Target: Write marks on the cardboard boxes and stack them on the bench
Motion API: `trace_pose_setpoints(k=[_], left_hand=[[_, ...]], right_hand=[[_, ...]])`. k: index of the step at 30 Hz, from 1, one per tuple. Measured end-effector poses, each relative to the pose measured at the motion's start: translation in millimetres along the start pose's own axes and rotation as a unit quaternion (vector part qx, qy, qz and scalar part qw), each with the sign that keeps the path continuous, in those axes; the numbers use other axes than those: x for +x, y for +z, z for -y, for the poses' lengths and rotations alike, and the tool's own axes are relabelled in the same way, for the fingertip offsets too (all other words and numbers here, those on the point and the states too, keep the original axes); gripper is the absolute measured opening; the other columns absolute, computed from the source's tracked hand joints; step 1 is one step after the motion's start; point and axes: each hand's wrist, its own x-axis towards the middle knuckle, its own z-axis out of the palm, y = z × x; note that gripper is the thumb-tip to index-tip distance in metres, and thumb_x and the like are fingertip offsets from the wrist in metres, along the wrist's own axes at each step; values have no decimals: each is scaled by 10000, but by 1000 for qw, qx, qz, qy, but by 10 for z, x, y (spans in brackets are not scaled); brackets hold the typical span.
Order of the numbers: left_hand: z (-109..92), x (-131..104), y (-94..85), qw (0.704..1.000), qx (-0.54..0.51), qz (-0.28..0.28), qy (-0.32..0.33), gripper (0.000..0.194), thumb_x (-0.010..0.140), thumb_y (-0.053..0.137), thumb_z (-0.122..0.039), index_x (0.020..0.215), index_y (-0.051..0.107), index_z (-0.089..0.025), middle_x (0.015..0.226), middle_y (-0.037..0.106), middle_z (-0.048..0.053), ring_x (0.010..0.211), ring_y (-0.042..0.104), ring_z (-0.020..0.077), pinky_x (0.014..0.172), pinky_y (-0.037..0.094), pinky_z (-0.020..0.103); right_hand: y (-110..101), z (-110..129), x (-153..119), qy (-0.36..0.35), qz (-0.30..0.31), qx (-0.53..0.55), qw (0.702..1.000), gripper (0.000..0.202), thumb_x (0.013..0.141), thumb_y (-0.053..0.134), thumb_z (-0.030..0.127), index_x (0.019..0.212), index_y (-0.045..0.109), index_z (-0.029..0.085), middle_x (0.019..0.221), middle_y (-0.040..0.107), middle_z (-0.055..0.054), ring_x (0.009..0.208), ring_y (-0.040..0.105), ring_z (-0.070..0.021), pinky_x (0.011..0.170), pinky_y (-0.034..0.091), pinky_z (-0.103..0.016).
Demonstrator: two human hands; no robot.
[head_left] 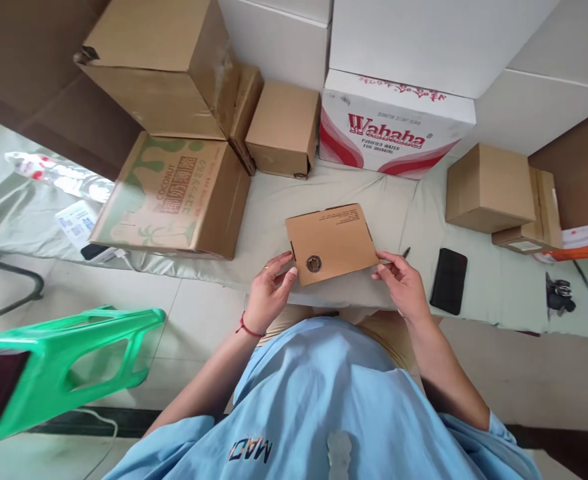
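Observation:
A flat brown cardboard box lies at the front edge of the cloth-covered table, with small print near its far edge and a round dark mark near its near left corner. At its near left corner is my left hand, thumb and fingers at the edge, a red string on the wrist. My right hand pinches the near right corner between thumb and fingers. A dark pen lies just beyond my right hand, and a black phone is to the right.
Brown cartons are stacked at the left; a smaller box and a white Wahaha carton stand behind. More boxes and keys are at the right. A green stool stands on the floor at left.

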Motion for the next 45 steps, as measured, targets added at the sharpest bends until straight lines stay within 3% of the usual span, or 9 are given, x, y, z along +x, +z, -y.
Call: trace_pose_setpoints(k=[6,11,17,22,26,30,36,42,45], left_hand=[[258,73,254,999,-32,8,-8,469,1006,592,-516,1303,754,-191,1351,753,134,1281,709,300,1148,565,466],[324,16,304,999,-36,23,26,395,978,610,-423,1270,802,-238,1402,752,96,1423,629,318,1273,450,524],[23,-210,175,982,-91,114,124,511,1002,703,-362,1510,676,-309,1661,555,83,1597,461,328,1326,384,532],[-325,-322,57,931,-124,176,295,551,1045,641,-218,1583,597,-329,1632,590,87,1548,534,286,1310,423,465],[-406,-290,123,908,-151,201,336,513,1058,614,-227,1567,607,-292,1594,623,125,1494,587,302,1282,446,504],[-306,-277,235,936,-240,124,224,304,1040,660,-352,1325,727,-273,1354,715,121,1310,650,298,1174,501,493],[-91,-177,314,930,-332,-43,-154,389,893,820,-572,968,629,-242,956,597,0,842,569,150,733,517,256],[-4,-103,259,915,-339,-49,-212,481,841,824,-627,1058,649,-235,1048,678,16,902,633,172,710,561,276],[-1,-67,216,910,-348,-41,-219,466,843,811,-570,1136,685,-230,1086,729,34,988,685,213,765,584,308]], right_hand=[[-419,-273,-287,31,-79,-28,996,523,865,795,636,1141,787,192,1016,798,-99,821,704,-191,715,655,-361],[-188,-265,-100,-3,-79,-38,996,613,895,728,687,1290,765,220,1028,796,-96,831,701,-200,607,607,-296],[31,-176,234,64,-121,104,985,557,722,886,599,1079,780,184,620,586,62,452,433,-74,384,287,-208],[31,-192,72,108,-62,146,981,524,655,906,601,932,762,180,585,549,62,433,387,-66,367,230,-207],[29,-238,-102,116,-62,153,979,466,689,882,574,942,740,210,562,514,76,425,363,-73,363,213,-212],[12,-261,-144,106,-100,162,976,482,693,899,563,990,719,229,619,534,83,452,401,-69,387,258,-200],[136,-190,-155,84,-108,154,979,480,740,915,533,1087,759,241,689,557,75,529,493,-74,446,347,-196],[237,-92,-205,14,-59,103,993,404,931,782,551,1214,777,263,676,587,50,573,535,-97,497,422,-211],[162,-16,-261,-49,-16,55,997,380,995,730,494,1331,753,320,1098,741,-34,619,586,-81,523,494,-237]])
